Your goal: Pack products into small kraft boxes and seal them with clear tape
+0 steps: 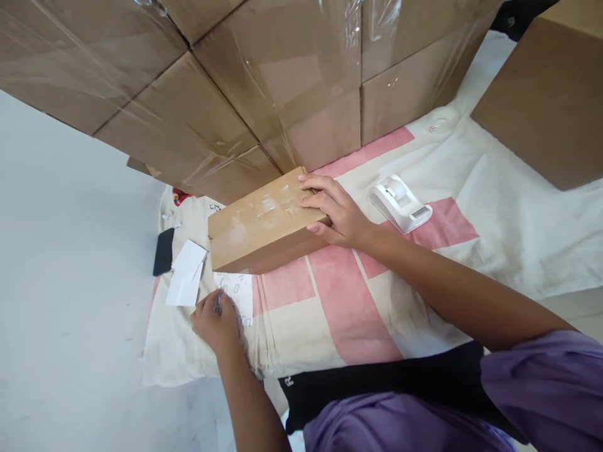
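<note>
The right hand (332,213) lies flat on the near right end of a small cardboard box (264,223), fingers spread over its top and thumb down the side, pressing rather than gripping. The box rests on a pink-and-cream cloth (339,307) spread over the white floor (61,251), near the cloth's far left corner and just in front of a stack of large cartons (226,88) wrapped in clear film. Its flaps are shut and strips of clear tape shine along the top seam, so the sealing looks largely done; what is inside cannot be seen.

The left hand (217,320) sits at the cloth's left edge, fingers pinched together on something small and dark, too small to tell, over a white sheet (238,292) scattered with paper clips. By the look of it the work there is only beginning. Just beside it lie folded white slips (187,279) and a black card (163,251), touching the cloth's left edge.

A white tape dispenser (400,202) stands right of the box, near the right hand and apart from it. Another plain carton (546,100) stands at the far right corner, closed
</note>
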Available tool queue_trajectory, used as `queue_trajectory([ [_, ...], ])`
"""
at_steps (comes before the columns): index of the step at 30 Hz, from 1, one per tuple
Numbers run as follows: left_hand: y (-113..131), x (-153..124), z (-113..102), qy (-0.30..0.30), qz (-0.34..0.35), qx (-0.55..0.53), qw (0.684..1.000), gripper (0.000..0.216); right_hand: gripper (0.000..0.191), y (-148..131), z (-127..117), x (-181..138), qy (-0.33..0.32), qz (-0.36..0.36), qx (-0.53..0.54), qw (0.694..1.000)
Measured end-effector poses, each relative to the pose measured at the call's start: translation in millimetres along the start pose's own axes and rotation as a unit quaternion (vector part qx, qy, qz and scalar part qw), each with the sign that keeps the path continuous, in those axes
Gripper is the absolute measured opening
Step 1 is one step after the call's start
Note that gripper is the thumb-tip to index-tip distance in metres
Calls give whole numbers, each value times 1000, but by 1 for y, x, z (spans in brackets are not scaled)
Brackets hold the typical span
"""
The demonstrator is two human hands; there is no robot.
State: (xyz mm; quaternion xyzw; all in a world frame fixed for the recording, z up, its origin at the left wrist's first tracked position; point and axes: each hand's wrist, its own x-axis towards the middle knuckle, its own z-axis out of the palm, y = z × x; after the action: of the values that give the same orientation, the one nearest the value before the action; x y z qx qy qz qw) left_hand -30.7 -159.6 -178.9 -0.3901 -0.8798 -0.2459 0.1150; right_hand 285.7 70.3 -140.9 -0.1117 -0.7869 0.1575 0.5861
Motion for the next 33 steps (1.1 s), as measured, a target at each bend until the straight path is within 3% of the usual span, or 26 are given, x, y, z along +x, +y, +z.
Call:
queue_trajectory([
  [7, 0, 0, -1, 25, 19, -33, 999, 32, 33, 0, 0, 2, 12, -15, 7, 1000],
  [12, 0, 1, 0, 3, 30, -35, 999, 33, 35, 0, -1, 2, 4, -13, 1, 1000],
  [17, -2, 2, 0, 16, -6, -30, 999, 30, 38, 1, 0, 0, -14, 8, -8, 1000],
  [23, 1, 2, -2, -18, -25, -31, 999, 39, 36, 1, 1, 0, -2, 1, 6, 1000],
  [33, -2, 2, 2, 16, 43, -11, 999, 37, 37, -1, -1, 1, -10, 9, 15, 1000],
])
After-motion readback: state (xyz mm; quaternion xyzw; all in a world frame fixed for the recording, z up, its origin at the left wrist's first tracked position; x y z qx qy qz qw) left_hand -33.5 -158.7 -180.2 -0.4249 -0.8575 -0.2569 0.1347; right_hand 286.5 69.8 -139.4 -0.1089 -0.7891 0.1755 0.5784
